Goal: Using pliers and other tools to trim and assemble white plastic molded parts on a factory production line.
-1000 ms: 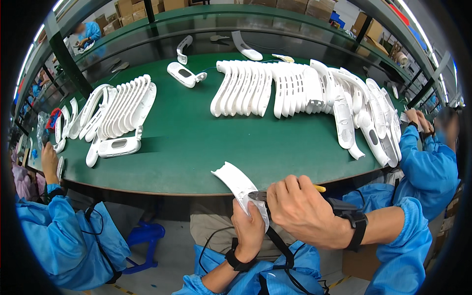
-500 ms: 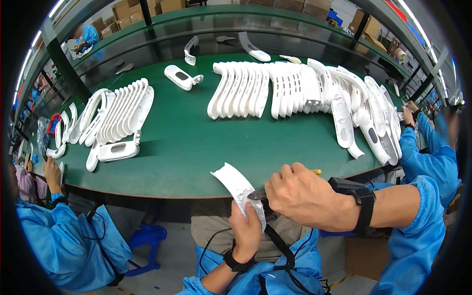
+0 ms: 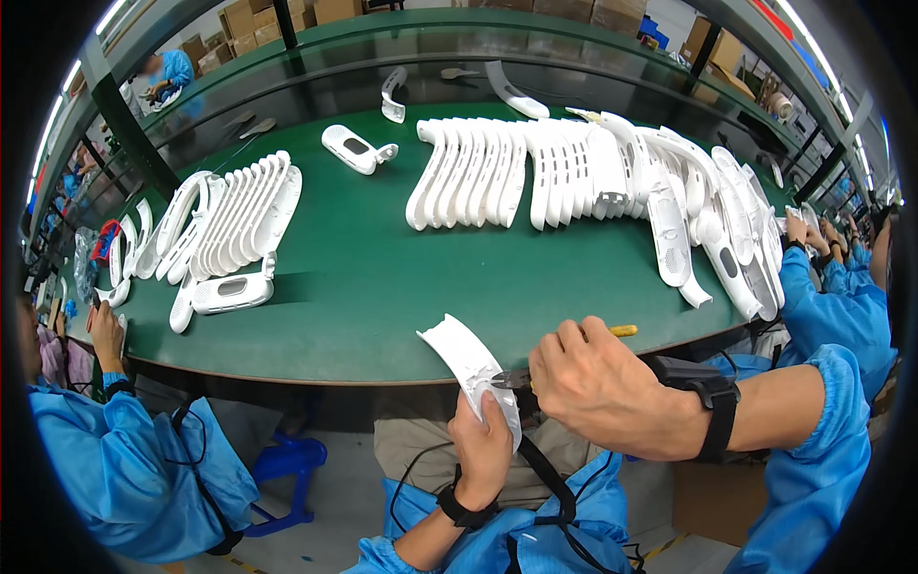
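My left hand (image 3: 483,442) grips the lower end of a curved white plastic shell (image 3: 461,349) over the table's near edge. Its hollow side, with small moulded ribs, faces up. In my right hand (image 3: 598,383) is a pair of pliers (image 3: 513,380), closed in my fist. Their dark metal jaws touch or hover just above the shell's inside near my left thumb; which of the two I cannot tell. A yellow handle end (image 3: 623,331) sticks out beyond my knuckles. The rest of the tool is hidden by my fingers.
Nested rows of white shells (image 3: 469,177) stand on the green table (image 3: 382,316), with another stack (image 3: 239,215) at left and a loose heap (image 3: 736,225) at right. A single shell (image 3: 352,150) lies farther back. Co-workers in blue sit at left (image 3: 143,469) and right (image 3: 832,297).
My right hand and the pliers have shifted slightly right; the held shell has moved a little the same way. The pieces along the far dark strip have slid right.
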Motion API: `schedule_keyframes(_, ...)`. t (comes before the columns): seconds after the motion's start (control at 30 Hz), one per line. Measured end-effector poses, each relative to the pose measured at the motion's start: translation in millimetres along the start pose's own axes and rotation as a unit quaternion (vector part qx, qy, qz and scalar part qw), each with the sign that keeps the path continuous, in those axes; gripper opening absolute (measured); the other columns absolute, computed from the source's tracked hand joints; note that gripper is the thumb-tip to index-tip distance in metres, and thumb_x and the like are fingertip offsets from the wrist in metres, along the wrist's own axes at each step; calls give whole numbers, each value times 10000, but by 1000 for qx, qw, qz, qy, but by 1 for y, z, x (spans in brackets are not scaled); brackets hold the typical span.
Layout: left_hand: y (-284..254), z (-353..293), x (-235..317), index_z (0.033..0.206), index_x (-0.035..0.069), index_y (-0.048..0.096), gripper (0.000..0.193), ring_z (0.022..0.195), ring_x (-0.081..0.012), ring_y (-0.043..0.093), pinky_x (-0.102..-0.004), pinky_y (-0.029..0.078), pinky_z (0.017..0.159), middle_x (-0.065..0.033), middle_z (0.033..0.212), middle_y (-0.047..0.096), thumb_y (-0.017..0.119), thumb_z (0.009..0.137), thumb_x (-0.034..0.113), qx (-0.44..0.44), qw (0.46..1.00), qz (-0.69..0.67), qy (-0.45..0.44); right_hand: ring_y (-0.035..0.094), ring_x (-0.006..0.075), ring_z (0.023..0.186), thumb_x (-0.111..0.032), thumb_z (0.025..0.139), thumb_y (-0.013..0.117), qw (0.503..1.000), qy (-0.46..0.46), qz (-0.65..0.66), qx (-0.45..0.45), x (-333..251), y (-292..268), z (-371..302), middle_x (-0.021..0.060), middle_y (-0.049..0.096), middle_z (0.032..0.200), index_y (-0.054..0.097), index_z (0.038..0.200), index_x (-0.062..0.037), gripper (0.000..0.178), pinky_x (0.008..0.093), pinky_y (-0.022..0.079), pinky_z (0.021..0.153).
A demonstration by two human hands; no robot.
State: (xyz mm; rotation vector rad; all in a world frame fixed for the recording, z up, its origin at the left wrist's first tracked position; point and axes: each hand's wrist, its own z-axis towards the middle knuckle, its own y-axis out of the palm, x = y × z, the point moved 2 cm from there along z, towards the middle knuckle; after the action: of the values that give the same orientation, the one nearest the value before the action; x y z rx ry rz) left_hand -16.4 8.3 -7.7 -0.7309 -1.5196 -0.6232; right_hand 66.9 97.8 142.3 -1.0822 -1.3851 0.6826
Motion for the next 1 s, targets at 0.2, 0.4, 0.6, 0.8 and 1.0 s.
schedule_keyframes(0.2,1,1,0,1106,-65,563,235,701,-236,656,-364,491,631,-183,815,661,460,961,88,23,997,29,65,494,210,654,-152,728,615,1000,1,-10,3,-5,2,4,77,474,648,652,708,5,163,346,390,616)
schedule_keyframes(0.4,0,0,-3,1127,-69,557,228,868,-143,568,-310,473,767,-105,958,637,475,974,80,-3,1000,5,16,443,157,642,-141,708,609,999,-15,-39,-3,-5,3,6,36,453,633,601,707,-16,125,293,320,561)
schedule_keyframes(0.6,2,1,-10,1094,-66,566,228,706,-261,659,-376,493,643,-197,823,661,467,958,88,20,998,13,64,442,158,637,-148,709,602,998,-21,-60,-28,-8,-4,8,33,439,630,606,694,-16,133,295,313,556)
schedule_keyframes(0.8,3,1,-14,1088,-63,564,224,703,-258,657,-374,488,636,-193,816,660,467,959,92,11,998,-3,65,441,168,639,-150,708,604,994,-30,-103,-10,-7,-15,11,48,437,638,602,672,-23,132,302,313,573)
schedule_keyframes(1.0,2,0,-12,1086,-62,564,226,693,-248,650,-370,485,632,-185,800,657,466,961,98,11,999,4,46,440,166,646,-150,712,604,996,-29,-76,-34,-4,-15,8,45,425,644,595,663,-24,135,302,313,576)
